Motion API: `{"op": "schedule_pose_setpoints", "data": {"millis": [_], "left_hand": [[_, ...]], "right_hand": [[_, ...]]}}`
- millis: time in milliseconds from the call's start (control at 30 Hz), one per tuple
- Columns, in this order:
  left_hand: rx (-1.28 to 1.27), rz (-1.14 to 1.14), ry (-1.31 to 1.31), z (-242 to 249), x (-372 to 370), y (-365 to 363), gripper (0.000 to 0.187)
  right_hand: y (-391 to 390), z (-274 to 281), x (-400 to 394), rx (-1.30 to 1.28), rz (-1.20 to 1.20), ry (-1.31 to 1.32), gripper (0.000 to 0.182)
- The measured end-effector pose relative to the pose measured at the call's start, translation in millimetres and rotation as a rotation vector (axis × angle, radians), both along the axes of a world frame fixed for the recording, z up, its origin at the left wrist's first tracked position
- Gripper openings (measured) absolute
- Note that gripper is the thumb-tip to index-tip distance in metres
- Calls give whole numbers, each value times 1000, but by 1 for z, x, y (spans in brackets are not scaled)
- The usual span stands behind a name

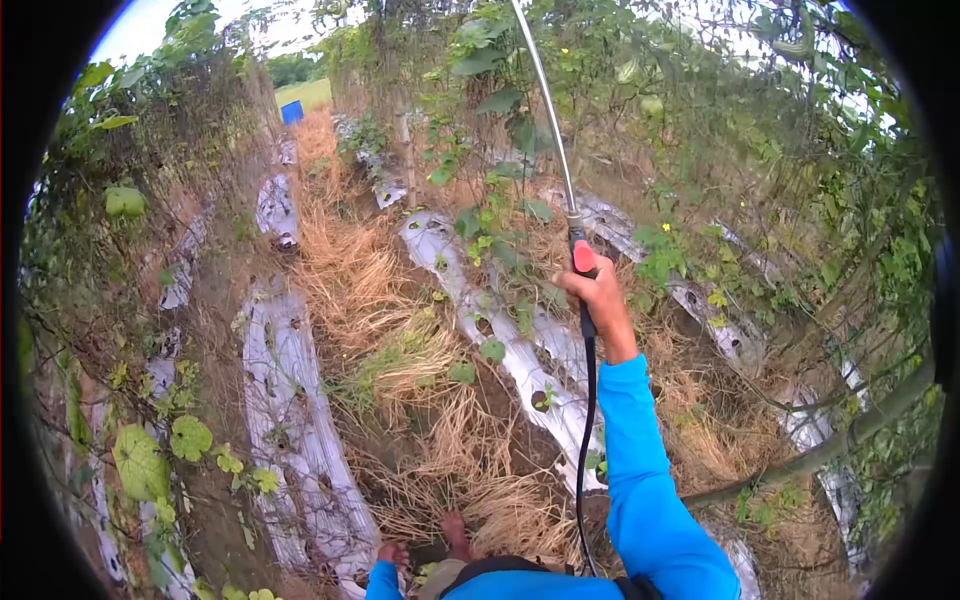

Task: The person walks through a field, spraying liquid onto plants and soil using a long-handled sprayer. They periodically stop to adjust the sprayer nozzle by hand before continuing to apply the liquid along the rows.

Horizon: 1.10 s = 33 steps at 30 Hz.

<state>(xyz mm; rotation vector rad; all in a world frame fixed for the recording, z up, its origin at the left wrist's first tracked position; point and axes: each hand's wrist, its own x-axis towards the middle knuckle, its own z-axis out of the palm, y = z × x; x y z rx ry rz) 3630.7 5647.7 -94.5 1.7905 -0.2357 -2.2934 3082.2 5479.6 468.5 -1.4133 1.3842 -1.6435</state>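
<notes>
My right hand (602, 300) is wrapped around the black handle of a spray wand, close by its red trigger (584, 256). From the handle a long metal lance (549, 110) rises up and slightly left, its far end cut off by the top of the view. A black hose (588, 420) runs down from the handle along my blue sleeve (640, 440). Only a bit of my left sleeve (383, 582) shows at the bottom edge, and my left hand is not in view. Leafy vines (500, 170) hang just left of the lance.
Holed plastic mulch strips (290, 410) run along the rows, with dry straw (440, 430) between them. Vines on netting (740, 150) rise on both sides. A thick pole (830, 445) slants across the right. Far off stands a blue container (292, 112). Bare feet (455, 530) are below me.
</notes>
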Motion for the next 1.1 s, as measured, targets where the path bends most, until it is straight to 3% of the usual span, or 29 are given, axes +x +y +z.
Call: {"op": "schedule_pose_setpoints", "data": {"millis": [33,67,100,200,233,333,400,467,533,633,800,833,933,1000,1033,1067,1100], "left_hand": [[64,15,262,-3,-1,6,21],[135,38,520,-2,-1,20,20],[141,29,512,-1,-6,37,20],[-45,-18,-68,12,-30,99,18],[-117,-83,-342,64,-57,126,26],[-11,-167,-293,35,-35,179,34],[12,-153,-216,8,-17,215,39],[195,-119,-124,6,-15,235,47],[216,-17,-188,17,-27,249,48],[124,-70,-306,17,-38,268,44],[-145,92,-236,-7,-54,298,31],[-72,-3,-213,-37,-51,306,28],[-52,46,-273,-20,-64,365,26],[-51,38,-229,-11,-68,437,27],[-63,42,-199,-8,-70,467,29],[-77,59,-171,-5,-74,487,30],[-64,64,-156,-5,-74,513,30]], "right_hand": [[25,1,-4,63,213,-201,21],[51,-1,-6,74,195,-219,21],[71,1,-8,58,217,-217,21],[119,1,-19,41,270,-269,19],[130,4,-22,30,276,-254,20],[149,17,-35,-7,102,-88,22],[170,37,-37,-155,-275,233,26],[200,52,-36,-102,-321,237,30],[229,54,-29,-170,-376,229,30],[293,31,-8,-107,-418,210,29],[395,-29,37,-102,-461,166,30],[416,-39,43,-66,-396,154,31],[476,-59,57,-8,-270,101,25],[517,-52,61,182,218,-341,25],[539,-38,73,228,344,-482,26],[553,-40,75,225,367,-464,26],[566,-45,75,231,595,-641,27]]}}
